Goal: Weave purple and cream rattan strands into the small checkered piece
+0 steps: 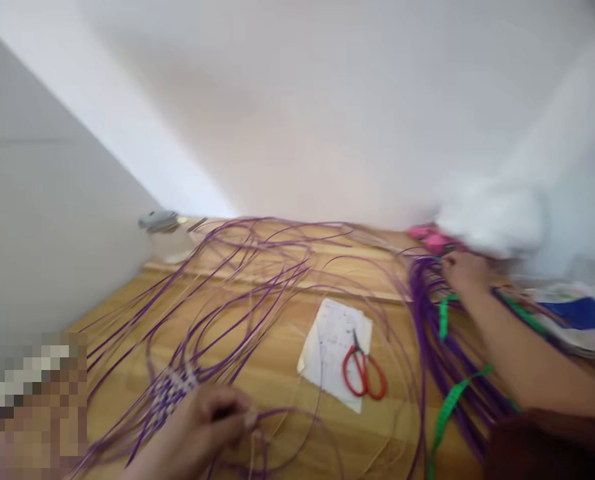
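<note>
My left hand rests low on the wooden table, its fingers closed on purple strands beside a small woven patch of purple and white strips. Long purple strands loop out from the patch across the table. My right hand reaches far to the right and rests on the top of a thick bundle of purple strands. Motion blur hides whether its fingers grip the bundle. A green measuring tape lies across the bundle under my right forearm.
Red-handled scissors lie on a sheet of paper mid-table. A pink object and a white blurred mass sit at the back right. A grey-lidded container stands by the left wall. Blue and white items lie at the right.
</note>
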Demonstrator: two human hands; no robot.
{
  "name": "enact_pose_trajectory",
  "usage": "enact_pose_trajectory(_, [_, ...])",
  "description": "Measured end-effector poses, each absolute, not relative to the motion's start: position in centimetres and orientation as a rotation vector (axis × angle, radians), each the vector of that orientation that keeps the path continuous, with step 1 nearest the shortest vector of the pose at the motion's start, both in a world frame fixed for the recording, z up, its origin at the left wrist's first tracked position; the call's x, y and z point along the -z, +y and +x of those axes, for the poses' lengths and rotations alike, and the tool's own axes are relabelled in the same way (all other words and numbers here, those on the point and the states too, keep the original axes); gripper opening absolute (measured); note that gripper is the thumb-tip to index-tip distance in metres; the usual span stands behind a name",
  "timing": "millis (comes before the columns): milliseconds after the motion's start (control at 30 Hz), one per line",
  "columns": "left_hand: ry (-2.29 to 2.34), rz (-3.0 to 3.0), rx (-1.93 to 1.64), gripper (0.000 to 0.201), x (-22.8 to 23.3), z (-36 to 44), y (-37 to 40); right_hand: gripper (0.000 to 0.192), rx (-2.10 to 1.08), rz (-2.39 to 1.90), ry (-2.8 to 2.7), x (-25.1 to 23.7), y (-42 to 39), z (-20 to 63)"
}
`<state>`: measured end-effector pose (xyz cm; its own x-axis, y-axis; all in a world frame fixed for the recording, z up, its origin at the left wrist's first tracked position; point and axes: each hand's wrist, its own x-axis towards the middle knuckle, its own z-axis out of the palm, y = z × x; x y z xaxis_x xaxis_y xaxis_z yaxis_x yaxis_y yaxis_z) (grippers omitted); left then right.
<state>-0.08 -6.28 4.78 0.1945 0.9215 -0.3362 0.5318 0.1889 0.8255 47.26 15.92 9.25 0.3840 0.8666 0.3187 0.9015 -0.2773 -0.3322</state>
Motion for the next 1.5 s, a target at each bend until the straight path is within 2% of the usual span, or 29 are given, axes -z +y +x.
enact_pose_trajectory(67, [1.42, 1.341, -0.533, 0.027, -4.9, 0.1, -5.6, 0.024, 0.052, -2.087, -1.556, -9.0, 15.8, 45.4])
enact_pose_trajectory(133, [1.389, 1.231, -0.591, 0.023, -4.8, 0.2, -5.2, 0.024, -0.158, -1.953, -1.634, -8.7, 14.0, 42.3])
enact_pose_trajectory(167, [1.374, 1.192, -0.617, 0.022, -4.8, 0.2, -5.1, 0.027, -0.335, -1.861, -1.693, -8.6, 12.3, 40.3])
enact_pose_trajectory(233, [1.34, 1.15, -0.641, 0.021, -4.8, 0.3, -5.3, 0.03, -1.024, -1.568, -1.717, -8.7, 7.8, 35.6])
enact_pose_trajectory(267, [1.324, 1.14, -0.646, 0.021, -4.9, 0.3, -5.5, 0.033, -1.235, -1.492, -1.714, -8.8, 5.2, 33.1])
enact_pose_trajectory(367, [1.278, 1.126, -0.643, 0.021, -5.4, 0.4, -6.3, 0.027, -1.612, -1.294, -1.889, -9.0, -1.5, 26.3])
enact_pose_trajectory(433, [1.25, 1.131, -0.649, 0.022, -5.9, 0.3, -7.0, 0.021, -1.614, -1.216, -1.977, -8.8, -4.4, 23.3])
enact_pose_trajectory(567, [1.202, 1.171, -0.668, 0.022, -6.5, 0.1, -8.3, 0.016, -1.41, -1.258, -2.065, -8.1, -6.7, 21.0])
enact_pose_trajectory(967, [1.149, 1.37, -0.66, 0.028, -6.3, -0.3, -10.2, 0.022, -1.265, -1.36, -1.987, -7.4, -9.0, 20.4])
enact_pose_trajectory(1500, [1.112, 1.346, -0.668, 0.024, -6.5, 0.1, -10.3, 0.019, -1.126, -1.384, -2.014, -6.5, -9.2, 20.6])
